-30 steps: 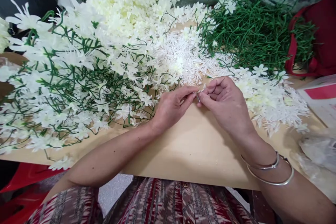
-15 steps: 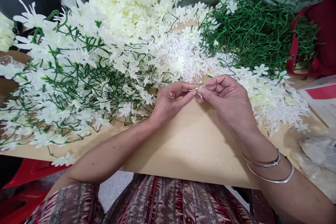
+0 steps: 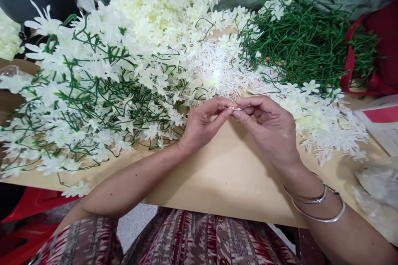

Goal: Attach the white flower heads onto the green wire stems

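My left hand (image 3: 205,122) and my right hand (image 3: 269,128) meet fingertip to fingertip above the middle of the table. Between their pinched thumbs and forefingers is a small white stamen piece (image 3: 235,109), mostly covered by the fingers. Just beyond the fingertips lies a heap of white thread-like stamens (image 3: 217,66). Left of my left hand spreads a big pile of white artificial flowers on green stems (image 3: 102,95). Loose white petal flowers (image 3: 314,109) lie over more stamens to the right of my right hand.
Bare green stems (image 3: 304,45) are heaped at the back right beside a red bag (image 3: 370,45). Cream blossoms (image 3: 161,4) pile up at the back. Clear plastic bags (image 3: 377,182) lie at the right edge; a red stool (image 3: 34,211) stands below left.
The fingertips have drawn closer together over the small white piece, and my right forefinger now lies flatter against it. The view has shifted slightly.
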The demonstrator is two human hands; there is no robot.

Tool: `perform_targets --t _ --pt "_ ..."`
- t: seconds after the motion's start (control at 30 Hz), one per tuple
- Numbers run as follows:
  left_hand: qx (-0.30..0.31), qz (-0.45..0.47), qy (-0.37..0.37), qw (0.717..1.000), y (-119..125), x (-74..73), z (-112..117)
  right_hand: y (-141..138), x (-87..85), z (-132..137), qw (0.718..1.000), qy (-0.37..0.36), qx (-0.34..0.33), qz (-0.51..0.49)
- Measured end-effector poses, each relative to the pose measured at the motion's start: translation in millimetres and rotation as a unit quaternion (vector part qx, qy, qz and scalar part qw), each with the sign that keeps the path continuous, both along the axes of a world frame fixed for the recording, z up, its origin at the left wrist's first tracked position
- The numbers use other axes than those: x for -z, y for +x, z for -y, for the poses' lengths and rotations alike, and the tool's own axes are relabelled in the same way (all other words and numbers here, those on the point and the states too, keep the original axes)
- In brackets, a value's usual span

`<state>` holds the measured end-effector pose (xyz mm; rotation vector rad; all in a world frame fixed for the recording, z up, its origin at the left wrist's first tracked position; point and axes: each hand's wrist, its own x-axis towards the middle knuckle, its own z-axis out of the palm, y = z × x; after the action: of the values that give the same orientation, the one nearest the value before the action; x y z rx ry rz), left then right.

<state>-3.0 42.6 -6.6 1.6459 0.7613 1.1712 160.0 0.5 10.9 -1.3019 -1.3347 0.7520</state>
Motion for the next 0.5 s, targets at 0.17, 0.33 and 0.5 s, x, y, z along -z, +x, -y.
perform_targets --t 0.17,0.33,0.5 --pt "-0.022 -0.011 0.042 0.999 -0.7 -0.7 3.1 2.6 -4.3 -0.4 0.991 0.092 0.008 0.095" --pt "0.000 -0.021 0.053 0.998 -1.0 1.2 5.5 7.0 -2.3 -3.4 0.959 0.200 0.029 0.201" --pt "0.046 -0.049 0.103 0.992 0.0 0.4 6.6 10.1 -0.2 -4.8 0.959 0.190 0.055 0.202"
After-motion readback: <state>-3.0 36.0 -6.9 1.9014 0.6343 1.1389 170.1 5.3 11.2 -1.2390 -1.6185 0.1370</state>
